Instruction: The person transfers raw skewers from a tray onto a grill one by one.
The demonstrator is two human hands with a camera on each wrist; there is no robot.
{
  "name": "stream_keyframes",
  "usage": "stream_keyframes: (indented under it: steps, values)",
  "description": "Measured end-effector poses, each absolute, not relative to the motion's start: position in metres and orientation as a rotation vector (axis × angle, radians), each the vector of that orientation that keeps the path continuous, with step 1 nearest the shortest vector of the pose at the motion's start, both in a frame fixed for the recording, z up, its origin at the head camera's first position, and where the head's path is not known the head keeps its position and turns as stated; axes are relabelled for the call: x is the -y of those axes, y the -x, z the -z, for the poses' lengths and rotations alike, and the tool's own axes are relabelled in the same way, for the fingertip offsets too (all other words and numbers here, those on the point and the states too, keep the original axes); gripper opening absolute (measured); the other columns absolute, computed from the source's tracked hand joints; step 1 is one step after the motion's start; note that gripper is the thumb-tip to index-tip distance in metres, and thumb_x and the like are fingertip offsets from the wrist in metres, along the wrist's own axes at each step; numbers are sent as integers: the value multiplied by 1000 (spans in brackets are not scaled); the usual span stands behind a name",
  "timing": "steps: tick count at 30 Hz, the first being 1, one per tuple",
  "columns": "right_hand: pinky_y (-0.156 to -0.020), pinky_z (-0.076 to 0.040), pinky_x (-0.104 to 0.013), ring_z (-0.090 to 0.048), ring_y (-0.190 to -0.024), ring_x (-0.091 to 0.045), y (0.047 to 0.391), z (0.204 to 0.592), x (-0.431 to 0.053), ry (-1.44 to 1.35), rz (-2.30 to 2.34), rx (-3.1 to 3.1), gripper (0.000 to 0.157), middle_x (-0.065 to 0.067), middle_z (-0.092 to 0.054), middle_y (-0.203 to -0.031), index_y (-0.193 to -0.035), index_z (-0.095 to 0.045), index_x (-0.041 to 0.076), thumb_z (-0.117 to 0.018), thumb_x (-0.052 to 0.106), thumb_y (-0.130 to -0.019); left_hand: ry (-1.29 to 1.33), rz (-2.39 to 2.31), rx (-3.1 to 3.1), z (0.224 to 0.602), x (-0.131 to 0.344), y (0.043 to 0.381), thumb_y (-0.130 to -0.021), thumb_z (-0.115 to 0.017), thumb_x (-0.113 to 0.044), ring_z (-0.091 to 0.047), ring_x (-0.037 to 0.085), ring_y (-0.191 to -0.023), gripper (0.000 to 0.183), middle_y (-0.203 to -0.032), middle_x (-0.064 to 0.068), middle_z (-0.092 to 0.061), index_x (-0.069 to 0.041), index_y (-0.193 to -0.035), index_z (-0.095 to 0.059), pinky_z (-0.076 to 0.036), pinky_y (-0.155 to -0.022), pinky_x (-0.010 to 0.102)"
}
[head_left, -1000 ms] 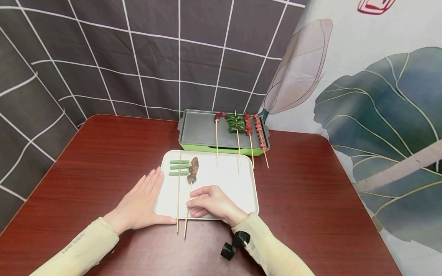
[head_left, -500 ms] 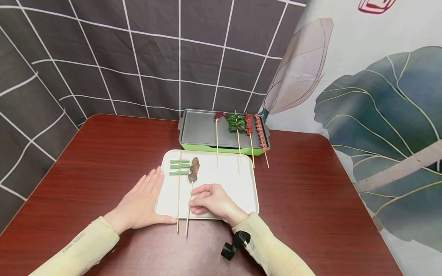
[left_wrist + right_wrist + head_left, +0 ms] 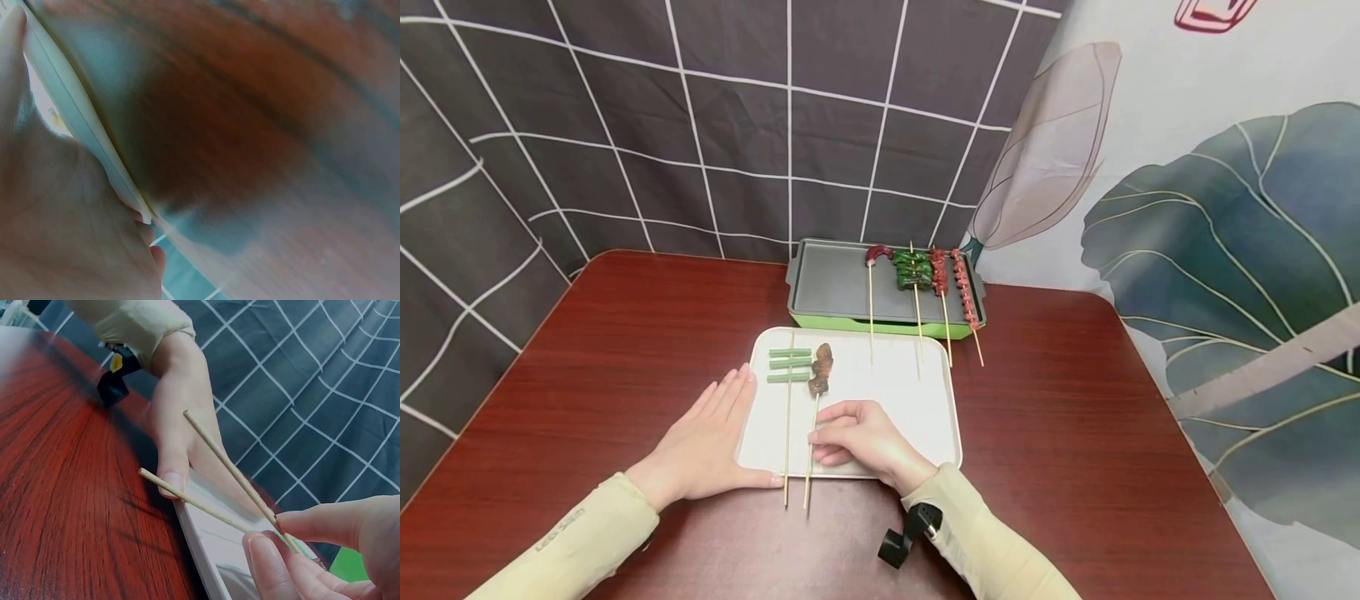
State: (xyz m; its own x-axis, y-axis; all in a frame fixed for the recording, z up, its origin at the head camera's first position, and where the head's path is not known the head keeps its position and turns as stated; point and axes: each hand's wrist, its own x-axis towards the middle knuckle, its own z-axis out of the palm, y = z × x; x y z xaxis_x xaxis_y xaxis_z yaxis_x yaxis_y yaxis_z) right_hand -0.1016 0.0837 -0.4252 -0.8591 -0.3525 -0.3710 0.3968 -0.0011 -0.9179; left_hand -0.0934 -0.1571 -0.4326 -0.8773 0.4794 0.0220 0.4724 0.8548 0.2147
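Note:
My right hand (image 3: 868, 437) pinches the stick of a brown meat skewer (image 3: 821, 375) over the white tray (image 3: 902, 400). In the right wrist view, thumb and forefinger meet on that stick (image 3: 225, 464). Just left of it, a skewer of green vegetable pieces (image 3: 789, 364) lies on the tray, its stick end passing over the near rim. My left hand (image 3: 703, 442) rests along the tray's left edge with straight fingers, the thumb stretched to the near left corner beside the green skewer's stick. In the left wrist view, the palm (image 3: 69, 206) lies against the tray's outer side (image 3: 81, 112).
Behind the tray stands a green grill with a grey top (image 3: 838, 283). On its right half lie a dark red curled skewer (image 3: 877, 253), a green leafy skewer (image 3: 913, 271), a red meat skewer (image 3: 938, 271) and a thin red skewer (image 3: 964, 287), their sticks pointing toward me. A grid-patterned cloth (image 3: 730, 125) hangs behind.
The right hand has shifted slightly right, and the meat skewer's near end has moved a little away from me and right. The left hand has stayed on the tray's edge.

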Motion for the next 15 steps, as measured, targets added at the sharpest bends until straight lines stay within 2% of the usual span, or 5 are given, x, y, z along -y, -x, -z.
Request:
stream_keyframes:
  steps: [15]
  values:
    - [-63,-56,-36,-66,-63,-20,99,423,-90,5,1939,-1781,32,-19,-68,-81,-107,-58,-10,-70,-1,-79,-760,-337,-2988,432,156,92,-62,-48,-87,-11,35,-138,131,-152,23,-11,10,-144,-19,-12,-111,45]
